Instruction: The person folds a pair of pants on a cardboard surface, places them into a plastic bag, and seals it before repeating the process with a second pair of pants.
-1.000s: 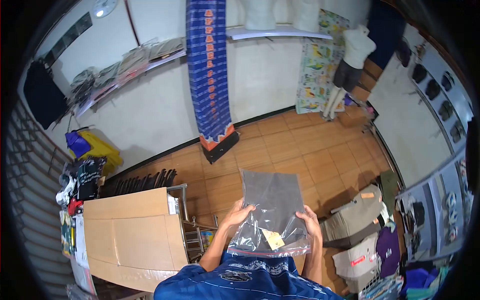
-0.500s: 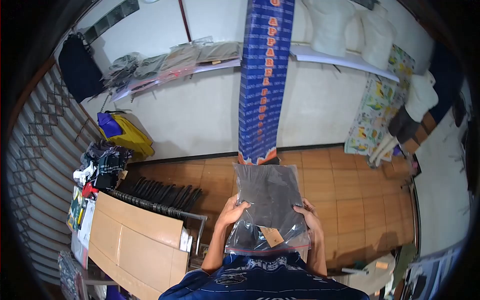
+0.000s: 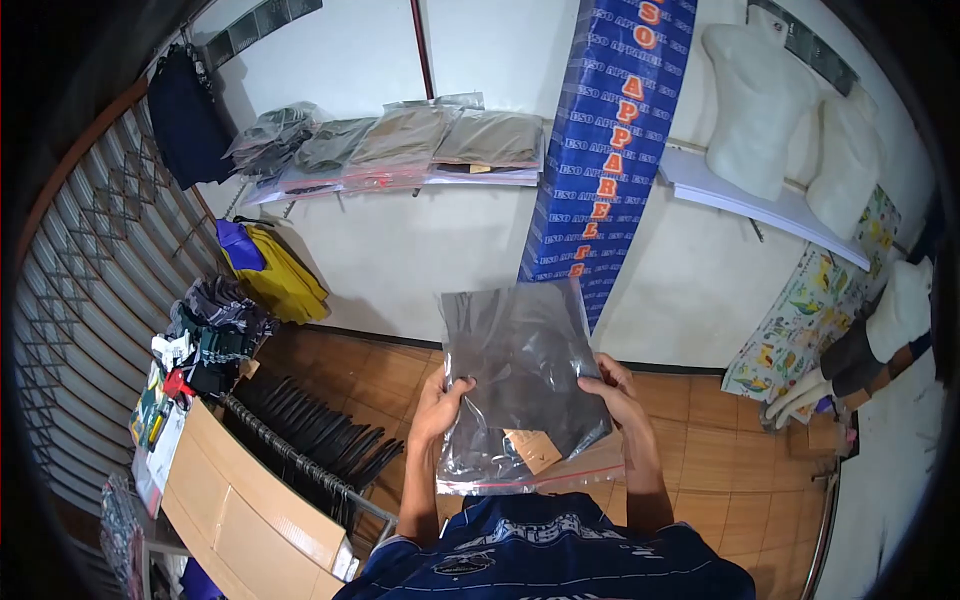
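A clear plastic bag [image 3: 520, 350] with a dark folded garment inside is held up in front of my chest. My left hand [image 3: 438, 405] grips its left edge, thumb on the front face. On the opposite edge my right hand [image 3: 618, 395] holds it the same way, thumb in front. Through the plastic shows a brown cardboard tag [image 3: 533, 450] near the bottom. A red seal strip runs along the bag's lower edge, close to my dark blue shirt [image 3: 540, 545]. The fingers behind the bag are partly hidden.
A wall shelf [image 3: 490, 178] bears several bagged garments [image 3: 400, 135]. Beside it stands a blue banner column [image 3: 610, 130]. White torso mannequins [image 3: 755, 110] are on the right shelf. At lower left are a rack of black hangers [image 3: 320, 430] and a cardboard-topped table [image 3: 245, 510].
My view has swung to the left and the shelf of bagged garments looks nearer. The bag remains in both hands, tilted slightly differently.
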